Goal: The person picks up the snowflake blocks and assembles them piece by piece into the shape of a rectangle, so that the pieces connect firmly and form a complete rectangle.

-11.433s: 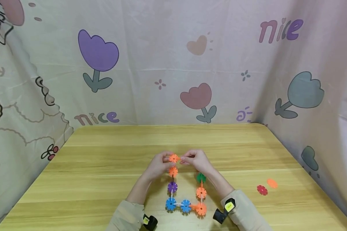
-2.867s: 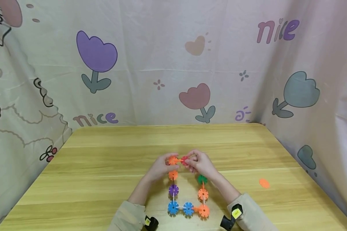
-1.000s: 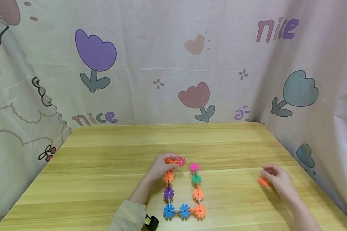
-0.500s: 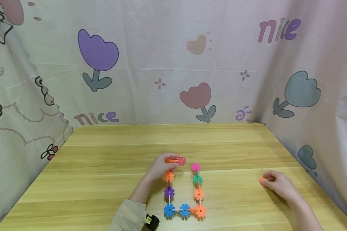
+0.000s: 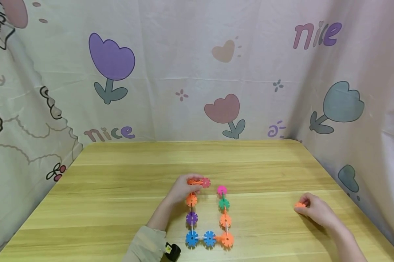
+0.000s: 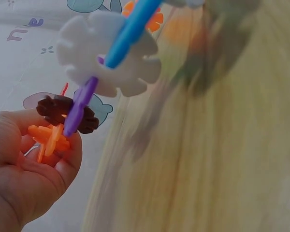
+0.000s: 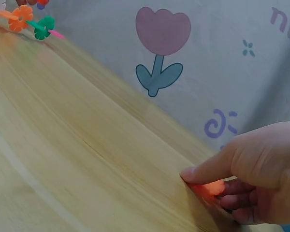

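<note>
Slotted plastic snowflake discs are joined edge to edge into a U-shaped chain in the middle of the table. My left hand (image 5: 182, 188) grips orange discs (image 6: 50, 139) at the chain's upper left end, where a red disc (image 5: 206, 182) sticks out to the right. Brown, purple and white discs (image 6: 108, 53) run on from there in the left wrist view. A pink disc (image 5: 221, 190) tops the chain's right side, apart from the red one. Far to the right, my right hand (image 5: 318, 210) pinches a single orange disc (image 5: 299, 205) at the tabletop, partly hidden by the fingers.
The wooden table (image 5: 125, 174) ends at a back edge against a printed curtain (image 5: 170, 65). Blue discs (image 5: 192, 238) and an orange corner disc (image 5: 227, 239) form the chain's near side, close to my left wrist camera (image 5: 172, 251).
The red disc, earlier held in my right hand, now sits on the chain's end. My right hand has gone right to the loose orange disc and taken hold of it. My left hand stays.
</note>
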`<state>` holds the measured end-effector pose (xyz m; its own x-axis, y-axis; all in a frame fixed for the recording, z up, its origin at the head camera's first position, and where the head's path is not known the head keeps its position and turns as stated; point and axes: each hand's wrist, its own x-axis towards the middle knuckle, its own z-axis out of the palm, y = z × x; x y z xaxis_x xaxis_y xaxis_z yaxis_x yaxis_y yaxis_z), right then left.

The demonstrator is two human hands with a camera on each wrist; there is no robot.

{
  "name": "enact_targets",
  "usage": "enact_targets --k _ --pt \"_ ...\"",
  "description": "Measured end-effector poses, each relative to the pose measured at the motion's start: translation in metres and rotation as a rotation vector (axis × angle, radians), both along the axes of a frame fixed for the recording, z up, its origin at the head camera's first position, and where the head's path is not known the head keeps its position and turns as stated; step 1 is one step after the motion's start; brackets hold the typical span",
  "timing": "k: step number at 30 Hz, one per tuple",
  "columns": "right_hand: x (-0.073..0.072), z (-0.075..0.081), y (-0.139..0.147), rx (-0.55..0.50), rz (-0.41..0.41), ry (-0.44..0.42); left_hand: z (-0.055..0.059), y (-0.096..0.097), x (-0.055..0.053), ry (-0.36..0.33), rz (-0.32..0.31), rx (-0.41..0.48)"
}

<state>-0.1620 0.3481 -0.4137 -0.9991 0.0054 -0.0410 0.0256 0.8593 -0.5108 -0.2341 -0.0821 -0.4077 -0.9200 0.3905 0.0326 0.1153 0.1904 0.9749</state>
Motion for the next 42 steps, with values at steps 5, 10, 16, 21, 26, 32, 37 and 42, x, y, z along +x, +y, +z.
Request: enact_targets --k 5,10,16,21,26,32,37,42 --pt "-0.003 0.001 -0.011 -0.067 -0.009 -0.002 0.001 -0.001 0.0 -0.003 0.0 0.005" --pt "-0.013 0.002 -0.039 -0.238 0.02 0.021 -0.005 -0.001 -0.003 -0.004 0.0 0.0" --pt "-0.033 0.01 -0.076 -0.363 0.164 0.041 0.01 -0.001 0.005 -0.004 -0.025 0.005" --pt "-0.047 0.016 -0.105 -0.448 0.246 0.019 0.006 -0.001 0.003 -0.013 -0.024 0.016" --pt "-0.057 0.02 -0.133 -0.478 0.295 0.005 -0.002 -0.002 -0.002 -0.002 0.002 0.001" --pt "-0.065 0.023 -0.16 -0.478 0.334 0.032 -0.001 -0.001 -0.004 0.01 -0.004 -0.006" --pt "-0.069 0.019 -0.176 -0.506 0.338 0.033 -0.002 -0.001 -0.005 -0.003 0.017 -0.023" --pt "-0.07 0.013 -0.188 -0.569 0.352 0.005 -0.003 -0.001 -0.005 -0.014 0.016 -0.022"
